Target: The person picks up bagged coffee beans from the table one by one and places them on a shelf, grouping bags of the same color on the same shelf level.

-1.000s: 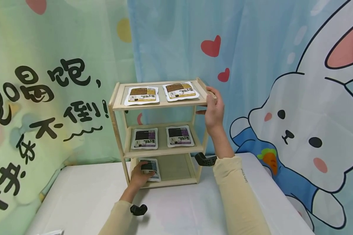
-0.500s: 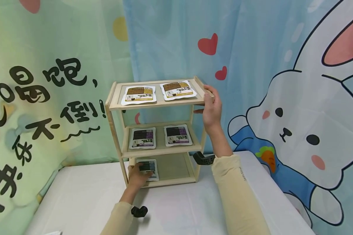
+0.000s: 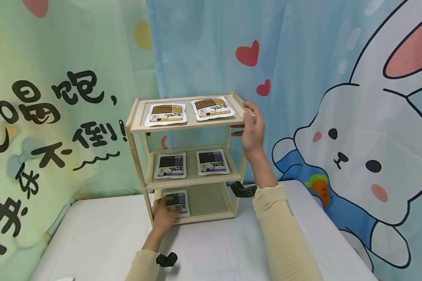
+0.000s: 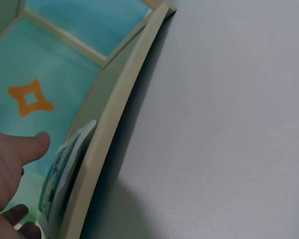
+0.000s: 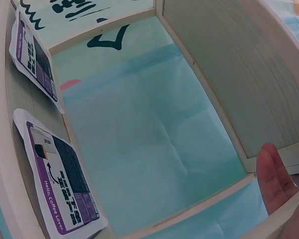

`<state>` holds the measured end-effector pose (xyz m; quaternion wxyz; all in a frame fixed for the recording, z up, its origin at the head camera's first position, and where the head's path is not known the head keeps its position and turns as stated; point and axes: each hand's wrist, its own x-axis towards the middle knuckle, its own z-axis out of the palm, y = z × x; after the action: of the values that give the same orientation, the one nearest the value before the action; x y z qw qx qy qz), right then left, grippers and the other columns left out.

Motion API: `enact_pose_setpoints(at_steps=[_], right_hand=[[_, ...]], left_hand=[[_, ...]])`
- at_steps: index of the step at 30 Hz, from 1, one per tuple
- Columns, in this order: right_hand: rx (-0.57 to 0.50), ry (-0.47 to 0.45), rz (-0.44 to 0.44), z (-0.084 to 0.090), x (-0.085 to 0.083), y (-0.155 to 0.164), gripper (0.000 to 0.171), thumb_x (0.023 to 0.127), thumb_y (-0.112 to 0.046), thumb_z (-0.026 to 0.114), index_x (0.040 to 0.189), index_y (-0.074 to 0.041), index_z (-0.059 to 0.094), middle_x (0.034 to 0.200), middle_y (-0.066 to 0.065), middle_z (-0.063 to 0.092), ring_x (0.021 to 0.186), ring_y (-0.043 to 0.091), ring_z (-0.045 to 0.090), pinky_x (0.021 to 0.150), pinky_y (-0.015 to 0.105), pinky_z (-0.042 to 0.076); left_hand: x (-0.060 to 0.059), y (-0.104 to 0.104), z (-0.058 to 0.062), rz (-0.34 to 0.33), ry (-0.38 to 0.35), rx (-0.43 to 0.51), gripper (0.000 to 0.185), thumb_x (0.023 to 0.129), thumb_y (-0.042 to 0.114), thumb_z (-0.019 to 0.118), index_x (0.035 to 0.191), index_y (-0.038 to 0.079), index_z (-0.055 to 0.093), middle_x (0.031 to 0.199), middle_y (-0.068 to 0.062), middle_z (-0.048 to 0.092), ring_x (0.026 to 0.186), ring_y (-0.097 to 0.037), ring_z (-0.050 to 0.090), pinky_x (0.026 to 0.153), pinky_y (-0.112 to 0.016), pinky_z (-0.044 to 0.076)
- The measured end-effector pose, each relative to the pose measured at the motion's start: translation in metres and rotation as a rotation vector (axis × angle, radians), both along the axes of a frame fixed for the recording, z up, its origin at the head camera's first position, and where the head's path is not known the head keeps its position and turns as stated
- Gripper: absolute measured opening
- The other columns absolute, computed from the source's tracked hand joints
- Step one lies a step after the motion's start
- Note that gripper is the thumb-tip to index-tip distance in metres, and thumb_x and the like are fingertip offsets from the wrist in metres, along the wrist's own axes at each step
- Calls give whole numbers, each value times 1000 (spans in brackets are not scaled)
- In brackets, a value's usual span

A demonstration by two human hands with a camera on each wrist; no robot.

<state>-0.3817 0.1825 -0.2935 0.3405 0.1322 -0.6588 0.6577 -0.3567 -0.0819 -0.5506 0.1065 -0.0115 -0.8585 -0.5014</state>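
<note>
A three-tier wooden shelf rack (image 3: 186, 181) stands on the white table. My right hand (image 3: 254, 130) grips the right side rail of its top tier, with the thumb above and fingers below. My left hand (image 3: 164, 214) is at the left end of the bottom tier, overlapping a white pouch with a dark teal label (image 3: 183, 200). In the left wrist view, the thumb is straight and raised apart from this pouch (image 4: 65, 174), which lies on the bottom board; the other fingers are loosely bent and partly out of frame.
Two brown-and-yellow labelled pouches (image 3: 167, 114) lie on the top tier. On the middle tier are two purple-and-black coffee pouches (image 3: 212, 162). A printed curtain (image 3: 204, 47) hangs close behind the rack. Something white (image 3: 66, 279) shows at the table's front left.
My left hand has drawn back slightly from the teal-labelled pouch, which stays in place on the bottom tier. The right hand keeps its grip on the rack. The head view has shifted a little.
</note>
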Motion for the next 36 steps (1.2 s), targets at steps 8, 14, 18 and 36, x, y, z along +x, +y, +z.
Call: enact_pose_setpoints(at_steps=[8,14,18,36], right_hand=[[6,-21,-12,-1,2,5,43,102,-26,37,139,-7,47,133,20,45,81,41,57,57,26,52],[15,-14,-22,-3,4,6,44,102,-26,37,139,-6,47,131,20,47,80,42,57,56,25,52],[20,-23,-31,-5,4,7,44,102,-25,36,140,-6,47,131,20,47,75,29,59,56,25,52],[8,6,-43,0,2,8,43,101,-24,37,138,-5,48,120,21,53,69,20,60,54,24,51]], left_hand=[[12,6,11,-137,66,-4,35,85,10,72,116,-3,63,125,-28,48,114,-45,48,92,-56,41],[30,0,16,-260,66,21,28,90,9,67,114,-5,64,116,-22,59,110,-42,53,90,-53,45],[48,-13,15,-337,11,32,25,91,6,66,113,-5,64,112,-19,62,103,-38,58,84,-48,50],[125,-85,8,-64,-205,41,24,91,11,66,112,0,66,104,-11,67,95,-29,63,76,-42,51]])
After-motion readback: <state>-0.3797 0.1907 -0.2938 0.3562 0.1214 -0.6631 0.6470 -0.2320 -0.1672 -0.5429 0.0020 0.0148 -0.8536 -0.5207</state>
